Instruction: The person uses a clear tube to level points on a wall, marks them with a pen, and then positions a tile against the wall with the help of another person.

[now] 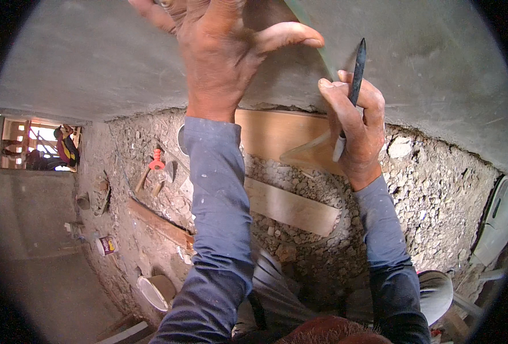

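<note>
My left hand (216, 49) is against the grey plastered wall (437, 69), its thumb and little finger spread. Its other fingertips run out of the upper edge, and its thumb tip reaches a clear greenish tube (324, 53). To the right, my right hand (358, 123) is closed, with a dark pen (358, 71) held between its fingers, pointed end upward. The tube runs down the wall to that hand's fingertips. Whether they pinch it is hard to see. Below, a clear loop of it appears in front of a wooden board (282, 129).
On the rubble floor (420, 189) lie a second plank (291, 206), a red-handled tool (157, 160), a trowel (168, 175) and a timber strip (159, 223). A bucket (157, 291) and a small tin (107, 245) stand left. A person (66, 146) shows through the window opening.
</note>
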Demonstrator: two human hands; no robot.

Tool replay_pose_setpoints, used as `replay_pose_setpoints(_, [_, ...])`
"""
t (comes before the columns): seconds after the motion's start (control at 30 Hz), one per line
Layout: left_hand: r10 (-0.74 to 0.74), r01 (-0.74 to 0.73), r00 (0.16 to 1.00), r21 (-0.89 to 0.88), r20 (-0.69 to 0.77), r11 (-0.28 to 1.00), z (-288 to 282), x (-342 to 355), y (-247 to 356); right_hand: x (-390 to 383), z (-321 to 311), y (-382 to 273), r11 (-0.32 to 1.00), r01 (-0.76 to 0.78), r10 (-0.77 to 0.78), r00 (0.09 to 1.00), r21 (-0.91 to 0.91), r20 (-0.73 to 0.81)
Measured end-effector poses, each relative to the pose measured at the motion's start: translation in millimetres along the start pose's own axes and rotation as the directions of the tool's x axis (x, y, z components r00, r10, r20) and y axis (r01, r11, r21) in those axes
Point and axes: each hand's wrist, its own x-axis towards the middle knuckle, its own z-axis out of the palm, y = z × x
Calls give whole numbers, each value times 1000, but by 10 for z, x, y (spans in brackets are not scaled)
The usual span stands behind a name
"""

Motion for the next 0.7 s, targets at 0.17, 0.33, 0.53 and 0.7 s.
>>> replay_pose_setpoints(0.17, [-37,41,998,-57,58,998,-115,64,156,23,-86,22,1000,-6,6,1000,4,-9])
replay_pose_setpoints(0.33, [-111,119,992,-122,67,985,-83,1,164,314,-296,-82,999,33,-38,990,-39,-137])
replay_pose_setpoints(0.53, [-235,271,926,-90,294,958,-338,90,277,1428,-775,-87,858,416,-454,888,-302,-68])
replay_pose_setpoints(0.7, [-223,268,928,-120,298,956,-412,139,254,2302,-525,-236,816,570,-578,806,-100,-125])
